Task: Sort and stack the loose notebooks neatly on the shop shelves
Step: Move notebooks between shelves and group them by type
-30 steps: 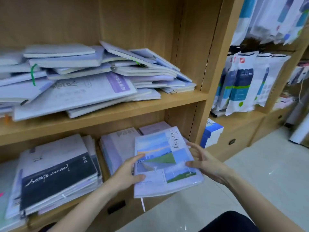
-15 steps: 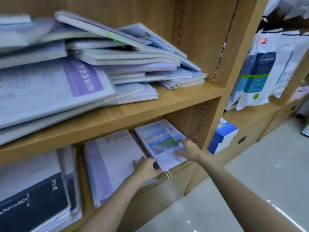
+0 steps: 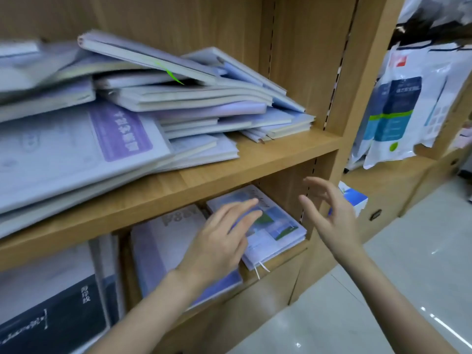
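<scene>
A notebook with a sky-and-field cover (image 3: 277, 227) lies on a small stack at the right end of the lower shelf (image 3: 281, 261). My left hand (image 3: 222, 241) hovers over its left half with straight fingers; whether it touches the cover I cannot tell. My right hand (image 3: 329, 215) is in the air to the right of the notebook, fingers loosely spread, holding nothing. A lilac notebook (image 3: 163, 249) lies left of the stack, partly under my left wrist. A messy pile of loose notebooks (image 3: 184, 103) fills the upper shelf (image 3: 229, 172).
Dark-covered notebooks (image 3: 51, 318) are stacked at the lower left. A wooden upright (image 3: 339, 98) bounds the bay on the right. Beyond it hang white and blue packets (image 3: 398, 108), with a blue box (image 3: 355, 198) below. Pale floor tiles (image 3: 383, 290) stretch to the right.
The sky-cover notebook went from my hands onto the lower shelf's right stack. Both hands have since let go and lifted; the right hand pulled away to the right.
</scene>
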`<state>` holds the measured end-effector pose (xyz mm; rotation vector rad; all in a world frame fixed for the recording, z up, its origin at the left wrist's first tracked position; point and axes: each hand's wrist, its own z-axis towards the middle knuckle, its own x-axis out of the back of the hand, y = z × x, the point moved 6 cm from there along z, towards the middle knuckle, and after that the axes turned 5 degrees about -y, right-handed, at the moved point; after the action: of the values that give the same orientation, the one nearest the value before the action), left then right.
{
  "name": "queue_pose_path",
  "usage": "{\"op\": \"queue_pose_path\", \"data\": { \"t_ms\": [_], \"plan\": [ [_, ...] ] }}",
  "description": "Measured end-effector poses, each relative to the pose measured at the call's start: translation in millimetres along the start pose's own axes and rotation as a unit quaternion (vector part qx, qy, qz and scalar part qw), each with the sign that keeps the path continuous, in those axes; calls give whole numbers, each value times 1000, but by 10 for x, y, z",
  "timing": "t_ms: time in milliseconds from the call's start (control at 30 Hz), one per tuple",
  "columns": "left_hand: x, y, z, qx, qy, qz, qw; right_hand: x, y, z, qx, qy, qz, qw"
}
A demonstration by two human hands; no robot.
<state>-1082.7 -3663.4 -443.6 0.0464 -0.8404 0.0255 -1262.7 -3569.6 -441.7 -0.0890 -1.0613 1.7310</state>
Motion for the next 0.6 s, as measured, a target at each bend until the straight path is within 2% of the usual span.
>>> {"op": "queue_pose_path", "data": {
  "t_ms": [100,200,300,433,533,600],
  "plan": [
    [583,249,335,-57,66,63,994,347,-458,163,66,46,20,997],
    [957,287,610,-37,92,131,986,336,-726,406,86,-2,-17,996],
    [1131,145,770,25,72,211,974,239,-779,653,63,-34,-8,997],
    [1309,-37,872,54,66,321,943,70,-913,948,34,-82,25,996],
    [1507,-115,942,67,58,404,911,-138,-1121,1137,101,-114,-64,986],
    [1608,-143,1020,71,15,462,884,-256,-1184,1244,139,-126,-140,972]
  ]
}}
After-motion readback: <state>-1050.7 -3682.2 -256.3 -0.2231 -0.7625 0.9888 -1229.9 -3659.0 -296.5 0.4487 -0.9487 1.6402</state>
